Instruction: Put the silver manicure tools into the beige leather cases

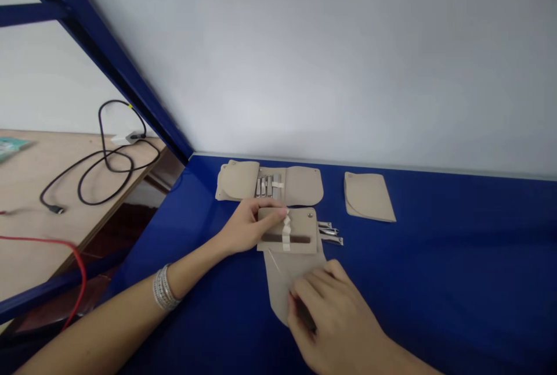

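Note:
A beige manicure case (300, 218) lies opened out on the blue table, with a row of white elastic loops and a dark slot across its upper panel. My left hand (250, 227) grips its left side, thumb on top near the loops. Toward me hangs the case's pale flap (278, 282). My right hand (326, 311) is curled over the flap's lower right, its fingers closed; what they hold, if anything, is hidden. Several metal nail clippers (331, 240) lie just right of the case, partly behind its edge.
Behind my left hand is another open beige case (304, 185) with metal tools (268, 185) in its loops, beside folded flaps (239, 179). A closed case (369, 197) lies to the right. A wall backs the blue table (456, 259). Black cable (107, 157) coils on a wooden desk.

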A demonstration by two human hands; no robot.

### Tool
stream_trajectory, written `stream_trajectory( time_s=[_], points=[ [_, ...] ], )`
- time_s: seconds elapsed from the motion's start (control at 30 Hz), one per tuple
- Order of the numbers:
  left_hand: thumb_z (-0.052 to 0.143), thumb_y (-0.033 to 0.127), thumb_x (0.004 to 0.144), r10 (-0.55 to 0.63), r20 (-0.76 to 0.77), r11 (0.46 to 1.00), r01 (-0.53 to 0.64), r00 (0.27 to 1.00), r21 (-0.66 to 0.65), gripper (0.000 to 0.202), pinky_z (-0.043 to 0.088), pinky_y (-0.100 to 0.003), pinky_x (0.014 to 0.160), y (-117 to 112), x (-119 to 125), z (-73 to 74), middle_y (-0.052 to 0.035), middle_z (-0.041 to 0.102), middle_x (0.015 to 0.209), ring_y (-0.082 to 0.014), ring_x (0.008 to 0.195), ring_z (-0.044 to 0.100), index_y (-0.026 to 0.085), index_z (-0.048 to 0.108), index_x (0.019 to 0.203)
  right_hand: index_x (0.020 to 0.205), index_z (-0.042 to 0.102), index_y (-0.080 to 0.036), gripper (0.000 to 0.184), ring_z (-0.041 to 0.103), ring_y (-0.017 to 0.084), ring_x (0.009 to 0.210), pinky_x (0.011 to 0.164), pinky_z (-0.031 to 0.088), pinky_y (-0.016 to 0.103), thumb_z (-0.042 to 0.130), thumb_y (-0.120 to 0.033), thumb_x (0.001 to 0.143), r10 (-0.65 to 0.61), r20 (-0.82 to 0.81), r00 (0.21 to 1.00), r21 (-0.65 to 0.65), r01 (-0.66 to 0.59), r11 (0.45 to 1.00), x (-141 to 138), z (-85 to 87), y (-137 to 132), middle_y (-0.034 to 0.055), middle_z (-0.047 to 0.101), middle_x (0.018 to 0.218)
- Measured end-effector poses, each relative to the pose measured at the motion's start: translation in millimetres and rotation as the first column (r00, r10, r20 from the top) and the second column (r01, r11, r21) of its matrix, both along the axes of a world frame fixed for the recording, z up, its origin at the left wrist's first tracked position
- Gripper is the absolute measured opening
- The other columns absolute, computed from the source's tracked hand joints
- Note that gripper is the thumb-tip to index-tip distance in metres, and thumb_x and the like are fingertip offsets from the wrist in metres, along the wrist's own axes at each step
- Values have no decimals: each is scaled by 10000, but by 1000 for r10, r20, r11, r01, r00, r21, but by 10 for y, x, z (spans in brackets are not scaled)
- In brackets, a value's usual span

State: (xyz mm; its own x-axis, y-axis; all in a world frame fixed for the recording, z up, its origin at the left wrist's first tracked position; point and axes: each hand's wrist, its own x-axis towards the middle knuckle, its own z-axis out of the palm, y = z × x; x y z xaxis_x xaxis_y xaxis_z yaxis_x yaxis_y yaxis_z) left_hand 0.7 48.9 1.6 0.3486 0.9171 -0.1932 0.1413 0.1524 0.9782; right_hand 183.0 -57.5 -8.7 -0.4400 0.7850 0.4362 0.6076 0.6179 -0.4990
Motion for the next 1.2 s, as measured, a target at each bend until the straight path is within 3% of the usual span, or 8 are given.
stream_trajectory(
  time_s=[0.6, 1.2],
  points=[
    [683, 418, 836, -32, -11, 999, 32, 999, 39, 287, 444, -199, 671, 7, 6, 28, -17, 695, 835, -110, 735, 596, 149, 715, 931, 664, 510, -168, 186, 423, 121, 551, 685, 266, 324, 486, -81, 828, -3, 27, 1000, 34, 2, 999, -13, -49, 2, -24, 506, 580],
    [685, 420, 829, -28, -12, 999, 29, 1000, 39, 300, 449, -217, 674, 13, -3, 12, -33, 703, 861, -135, 755, 611, 144, 711, 944, 679, 495, -176, 181, 448, 127, 576, 730, 272, 338, 480, -77, 829, 3, 28, 1000, -40, -1, 999, -31, -71, 16, -23, 523, 603]
  ],
)
